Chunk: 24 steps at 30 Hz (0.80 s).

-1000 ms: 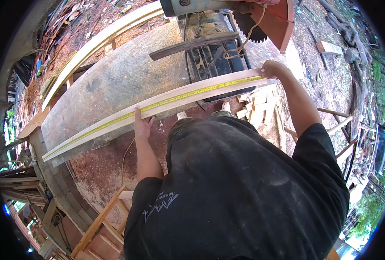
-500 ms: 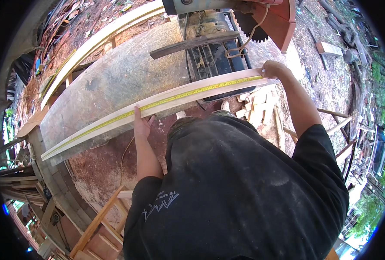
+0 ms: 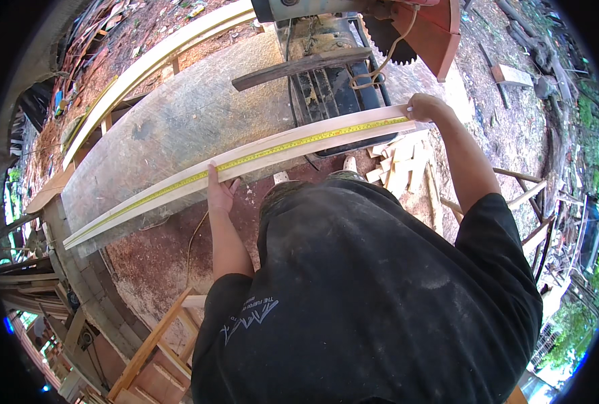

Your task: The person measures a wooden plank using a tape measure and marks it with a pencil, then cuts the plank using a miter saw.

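Note:
A long pale wooden board [image 3: 265, 144] runs across the front of the bench, with a yellow measuring tape [image 3: 306, 141] stretched along it. My right hand [image 3: 428, 109] is closed around the board's right end, close to where the tape ends; its fingertips are partly hidden. Near the board's middle, one outstretched digit of my left hand [image 3: 222, 194] touches the board beside the tape. The other visible fingers stand apart from it at the near edge, and I cannot tell whether any reach underneath. The tape's case cannot be made out.
Beyond the board stands a saw with a toothed blade [image 3: 388, 42] under a red guard [image 3: 441, 40]. A loose dark wooden strip [image 3: 299, 69] crosses its base. Offcuts [image 3: 404, 165] are piled near my feet. A timber frame [image 3: 152, 343] stands at lower left; sawdust covers the bench [image 3: 191, 121].

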{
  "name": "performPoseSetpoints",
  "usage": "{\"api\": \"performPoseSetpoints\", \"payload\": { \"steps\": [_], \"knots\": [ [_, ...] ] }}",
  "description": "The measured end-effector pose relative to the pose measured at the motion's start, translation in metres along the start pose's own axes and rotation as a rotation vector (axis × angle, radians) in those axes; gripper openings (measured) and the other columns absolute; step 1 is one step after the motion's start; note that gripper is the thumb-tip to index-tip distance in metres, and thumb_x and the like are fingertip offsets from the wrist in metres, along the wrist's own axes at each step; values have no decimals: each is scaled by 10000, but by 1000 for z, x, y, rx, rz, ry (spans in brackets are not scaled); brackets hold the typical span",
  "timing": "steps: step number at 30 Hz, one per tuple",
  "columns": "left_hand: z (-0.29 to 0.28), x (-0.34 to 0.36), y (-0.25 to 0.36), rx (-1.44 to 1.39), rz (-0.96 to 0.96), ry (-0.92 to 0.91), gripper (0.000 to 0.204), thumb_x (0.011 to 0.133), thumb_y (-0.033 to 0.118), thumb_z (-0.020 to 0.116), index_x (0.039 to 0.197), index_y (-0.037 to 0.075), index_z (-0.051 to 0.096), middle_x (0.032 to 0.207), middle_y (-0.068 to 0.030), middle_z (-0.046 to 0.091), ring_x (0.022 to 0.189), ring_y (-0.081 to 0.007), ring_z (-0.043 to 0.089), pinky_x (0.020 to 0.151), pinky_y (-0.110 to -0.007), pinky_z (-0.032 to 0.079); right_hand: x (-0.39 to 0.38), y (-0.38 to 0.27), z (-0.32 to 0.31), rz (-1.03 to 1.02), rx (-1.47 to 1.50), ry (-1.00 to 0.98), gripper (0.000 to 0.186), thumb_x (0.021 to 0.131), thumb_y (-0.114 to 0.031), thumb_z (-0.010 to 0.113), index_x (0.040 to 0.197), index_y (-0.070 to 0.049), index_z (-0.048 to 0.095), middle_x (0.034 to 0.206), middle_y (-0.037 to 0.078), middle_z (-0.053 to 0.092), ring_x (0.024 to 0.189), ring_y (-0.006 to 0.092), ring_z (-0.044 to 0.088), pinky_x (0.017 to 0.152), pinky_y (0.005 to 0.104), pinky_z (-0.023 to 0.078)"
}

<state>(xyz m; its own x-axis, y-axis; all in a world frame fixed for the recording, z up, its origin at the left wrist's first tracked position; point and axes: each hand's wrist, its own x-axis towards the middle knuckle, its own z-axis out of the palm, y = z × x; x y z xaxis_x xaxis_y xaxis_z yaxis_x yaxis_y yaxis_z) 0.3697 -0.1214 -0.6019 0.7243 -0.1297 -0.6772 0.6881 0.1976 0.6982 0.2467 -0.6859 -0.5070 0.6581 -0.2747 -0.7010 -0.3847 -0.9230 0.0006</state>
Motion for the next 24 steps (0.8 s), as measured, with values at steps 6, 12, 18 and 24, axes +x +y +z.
{"api": "performPoseSetpoints", "payload": {
  "steps": [6, 12, 18, 24],
  "knots": [
    [0, 0, 0, -4, -4, -1, 574, 874, 621, 567, 1244, 184, 547, 1156, -1, 645, 1010, -148, 642, 785, -296, 525, -1, -2, -2, -28, -22, -14, 383, 875, -331, 576, 928, 25, 706, 922, 216, 684, 873, 362, 665, 774, 457, 519],
    [1, -2, -1, -13, -5, 13, 579, 868, 632, 566, 1242, 190, 551, 1155, -1, 647, 1034, -151, 632, 843, -319, 498, 2, -1, -1, -7, -31, -31, 396, 883, -344, 552, 913, 17, 711, 915, 220, 683, 857, 365, 665, 772, 449, 521],
    [1, -1, -1, -14, -18, 3, 575, 871, 628, 565, 1243, 190, 550, 1158, 0, 646, 1030, -149, 632, 852, -323, 493, 10, 3, 5, -36, -89, -12, 430, 895, -382, 533, 916, 8, 715, 896, 213, 687, 845, 348, 668, 767, 446, 522],
    [2, -1, -1, -21, -4, 7, 572, 873, 618, 570, 1239, 179, 551, 1154, -5, 647, 1012, -142, 638, 816, -306, 510, 10, 2, 5, 64, -21, -5, 296, 794, -276, 650, 995, -73, 728, 911, 170, 704, 842, 317, 673, 764, 416, 524]
  ]
}}
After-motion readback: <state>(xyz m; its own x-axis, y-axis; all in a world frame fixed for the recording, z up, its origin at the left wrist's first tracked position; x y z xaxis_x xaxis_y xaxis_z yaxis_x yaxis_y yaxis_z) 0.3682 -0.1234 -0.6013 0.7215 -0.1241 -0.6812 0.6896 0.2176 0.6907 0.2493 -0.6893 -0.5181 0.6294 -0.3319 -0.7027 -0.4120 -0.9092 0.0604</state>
